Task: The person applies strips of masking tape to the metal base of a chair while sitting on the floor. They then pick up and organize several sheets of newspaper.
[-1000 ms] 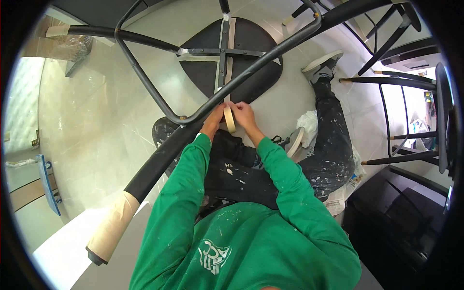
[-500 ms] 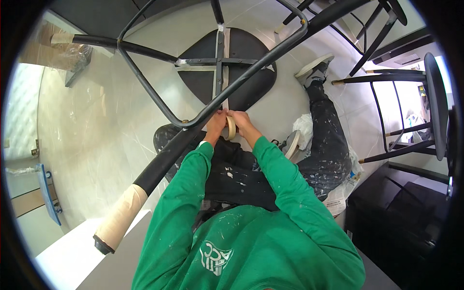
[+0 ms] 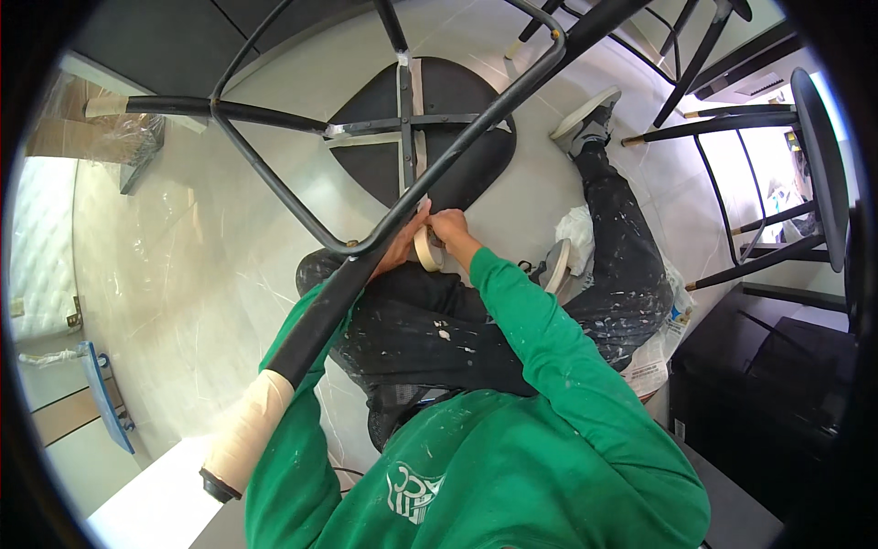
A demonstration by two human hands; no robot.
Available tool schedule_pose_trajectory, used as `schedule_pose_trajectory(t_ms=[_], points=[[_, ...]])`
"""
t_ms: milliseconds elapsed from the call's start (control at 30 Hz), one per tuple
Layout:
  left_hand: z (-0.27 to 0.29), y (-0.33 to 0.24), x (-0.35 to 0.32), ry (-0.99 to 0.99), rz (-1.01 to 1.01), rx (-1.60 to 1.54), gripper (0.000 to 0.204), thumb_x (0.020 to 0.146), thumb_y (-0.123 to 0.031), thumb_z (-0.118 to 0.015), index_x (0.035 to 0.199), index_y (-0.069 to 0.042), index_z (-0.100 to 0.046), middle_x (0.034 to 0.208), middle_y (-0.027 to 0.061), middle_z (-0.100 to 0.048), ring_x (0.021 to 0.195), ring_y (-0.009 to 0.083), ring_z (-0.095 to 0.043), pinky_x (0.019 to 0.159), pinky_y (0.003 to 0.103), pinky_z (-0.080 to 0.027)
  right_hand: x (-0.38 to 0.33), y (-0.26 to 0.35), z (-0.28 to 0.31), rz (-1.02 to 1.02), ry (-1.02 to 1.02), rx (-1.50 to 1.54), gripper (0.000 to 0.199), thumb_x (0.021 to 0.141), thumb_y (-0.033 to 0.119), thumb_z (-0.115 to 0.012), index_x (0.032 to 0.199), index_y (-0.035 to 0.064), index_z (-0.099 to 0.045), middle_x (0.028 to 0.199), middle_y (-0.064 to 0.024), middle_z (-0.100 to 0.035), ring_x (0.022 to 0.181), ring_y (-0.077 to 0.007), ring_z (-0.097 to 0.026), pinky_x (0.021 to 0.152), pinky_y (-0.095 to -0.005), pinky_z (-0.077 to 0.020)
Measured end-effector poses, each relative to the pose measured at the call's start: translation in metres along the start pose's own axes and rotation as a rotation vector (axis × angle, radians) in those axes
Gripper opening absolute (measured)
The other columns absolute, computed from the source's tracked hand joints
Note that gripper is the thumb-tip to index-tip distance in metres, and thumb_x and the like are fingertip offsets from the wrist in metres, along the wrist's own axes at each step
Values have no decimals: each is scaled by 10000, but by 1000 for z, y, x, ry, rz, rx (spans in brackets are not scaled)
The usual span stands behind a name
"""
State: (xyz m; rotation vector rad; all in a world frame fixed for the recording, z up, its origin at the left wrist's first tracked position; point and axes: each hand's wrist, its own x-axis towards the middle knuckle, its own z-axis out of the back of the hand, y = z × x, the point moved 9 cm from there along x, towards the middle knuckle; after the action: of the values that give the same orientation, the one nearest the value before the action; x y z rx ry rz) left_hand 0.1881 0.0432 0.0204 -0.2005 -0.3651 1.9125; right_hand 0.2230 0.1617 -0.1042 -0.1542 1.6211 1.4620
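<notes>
An upturned stool's dark rounded seat (image 3: pixel 466 178) lies on the floor, with a metal cross-brace (image 3: pixel 406 123) and pale tape strips along its underside. My right hand (image 3: pixel 451 227) is closed at a roll of masking tape (image 3: pixel 427 250), which hangs between my hands just off the seat's near edge. My left hand (image 3: pixel 402 245) reaches up beside the roll, its visible fingers stretched toward that edge. A black stool leg (image 3: pixel 334 316) crosses in front of it and hides part of the hand and forearm. Beige tape wraps the leg's near end (image 3: pixel 247 416).
More black stools (image 3: pixel 814 174) stand at the right. A plastic-wrapped box (image 3: pixel 91 123) is at the far left, above a blue-edged board (image 3: pixel 105 398). White crumpled plastic (image 3: pixel 575 240) lies by my shoe, and a black glossy cabinet (image 3: pixel 759 384) stands at lower right.
My left hand has slid back and left behind the stool leg, its elbow lower. My right hand has curled in tighter beside the tape roll. The whole view has shifted slightly.
</notes>
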Motion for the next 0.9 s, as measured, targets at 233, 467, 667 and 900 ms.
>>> schedule_pose_trajectory(t_ms=[233, 467, 667, 900], points=[[-32, 49, -7, -129, -52, -152, 666, 943, -214, -696, 1555, -173, -437, 1327, 148, -635, 1156, 322, -647, 998, 427, -500, -8, 7, -12, 36, 55, -131, 245, 777, 221, -798, 831, -7, -727, 782, -129, -707, 620, -233, -675, 548, -374, -555], [-28, 37, -24, -347, -71, -70, 573, 968, -194, -651, 1507, -106, -479, 1308, 155, -642, 1116, 326, -658, 953, 417, -521, -16, 5, -19, 61, 68, -63, 192, 822, 140, -784, 734, 21, -662, 672, -57, -615, 540, -161, -554, 474, -345, -429], [-67, 39, -26, -381, 953, -1302, 348, 1024, -333, -619, 1200, -36, -665, 1050, 103, -715, 954, 205, -693, 853, 337, -524, -21, 4, 7, 131, 62, 175, 148, 882, 152, -735, 793, 42, -690, 750, -63, -670, 605, -165, -610, 554, -322, -490], [-90, 29, 1, -601, 1010, -1787, 191, 965, -246, -718, 1030, -71, -677, 957, 23, -678, 875, 160, -657, 783, 321, -531, -45, 24, 11, 51, 221, 311, 142, 916, 194, -703, 909, 52, -698, 850, -39, -683, 791, -154, -657, 714, -332, -566]])
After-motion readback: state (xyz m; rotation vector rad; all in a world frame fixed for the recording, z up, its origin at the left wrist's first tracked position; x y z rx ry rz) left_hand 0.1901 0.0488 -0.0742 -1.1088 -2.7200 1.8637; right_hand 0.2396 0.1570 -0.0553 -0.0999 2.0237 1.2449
